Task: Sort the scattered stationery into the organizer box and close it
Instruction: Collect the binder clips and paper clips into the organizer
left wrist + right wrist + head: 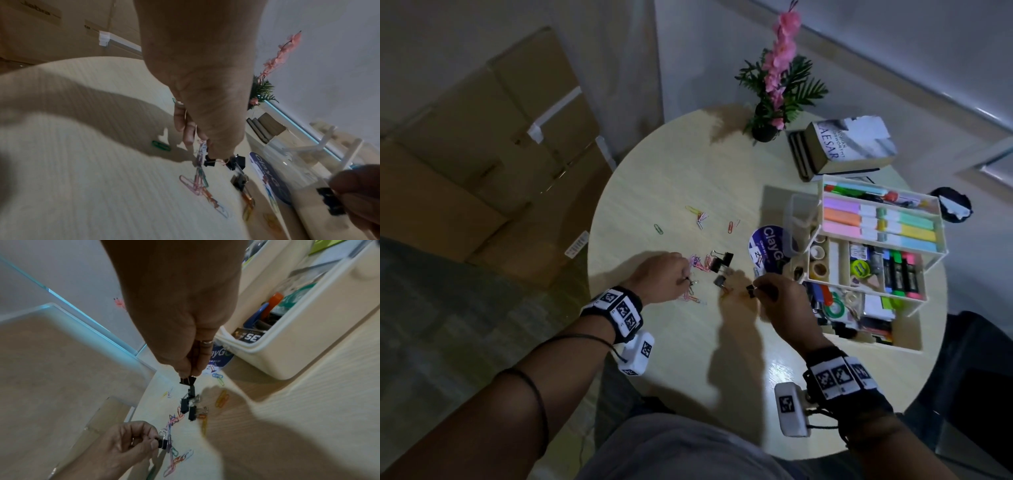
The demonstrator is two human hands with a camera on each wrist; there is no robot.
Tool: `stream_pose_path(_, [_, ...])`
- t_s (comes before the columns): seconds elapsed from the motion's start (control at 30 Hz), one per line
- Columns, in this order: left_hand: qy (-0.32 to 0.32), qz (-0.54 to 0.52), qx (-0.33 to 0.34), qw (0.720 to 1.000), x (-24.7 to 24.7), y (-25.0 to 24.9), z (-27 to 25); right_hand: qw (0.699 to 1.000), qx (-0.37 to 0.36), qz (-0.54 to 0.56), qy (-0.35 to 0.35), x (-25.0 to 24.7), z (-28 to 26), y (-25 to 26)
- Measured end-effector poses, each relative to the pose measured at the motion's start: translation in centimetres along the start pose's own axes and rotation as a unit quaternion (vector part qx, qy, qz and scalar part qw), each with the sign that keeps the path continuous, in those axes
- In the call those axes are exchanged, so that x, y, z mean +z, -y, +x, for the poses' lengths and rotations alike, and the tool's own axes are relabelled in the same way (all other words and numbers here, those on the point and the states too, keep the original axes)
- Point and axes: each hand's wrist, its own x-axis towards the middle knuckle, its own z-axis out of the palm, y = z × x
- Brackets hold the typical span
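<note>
My left hand [683,277] pinches a small black binder clip [163,442] just above a heap of coloured paper clips [698,265] on the round table. My right hand [755,289] pinches another small black binder clip [187,380] a little above the table, beside the organizer box [909,339]. The white tiered box stands open at the right, its trays holding highlighters, tape rolls and pens. Between my hands lie more black binder clips [722,261]. Further paper clips [698,216] are scattered toward the table's middle, a green one [658,228] apart at the left.
A round blue ClayGo label [767,248] and a clear plastic tub [796,219] sit next to the box. A potted plant with pink flowers [774,102] and stacked books [849,147] stand at the back. Cardboard boxes [482,154] fill the floor to the left.
</note>
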Motion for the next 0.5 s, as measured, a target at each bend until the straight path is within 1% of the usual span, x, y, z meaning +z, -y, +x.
stream_pose_path(0.1, [-0.042,-0.069,-0.006,0.997,0.4,-2.4,0.4,1.000,-0.013,0.004,-0.017,-2.8,-2.4,-1.3])
stream_pose_path(0.17, [-0.065,-0.110,0.012,0.992,0.9,-4.6,0.8,0.999,-0.001,0.005,-0.041,-5.1,-3.9,-2.9])
stream_pose_path(0.23, [-0.082,-0.123,0.016,0.989,1.5,-6.3,1.5,0.998,0.020,0.002,-0.062,-7.5,-5.3,-5.1])
stream_pose_path(0.37, [-0.104,-0.160,-0.044,0.981,2.6,-7.7,1.9,0.995,0.064,0.028,-0.074,-11.6,-7.5,-10.5])
stream_pose_path(0.43, [-0.101,-0.180,-0.068,0.976,2.9,-8.3,1.4,0.995,0.062,0.030,-0.075,-12.8,-8.3,-12.4])
stream_pose_path(0.5, [-0.088,-0.208,-0.070,0.972,3.2,-9.4,0.9,0.996,0.051,0.019,-0.070,-13.5,-8.9,-13.4])
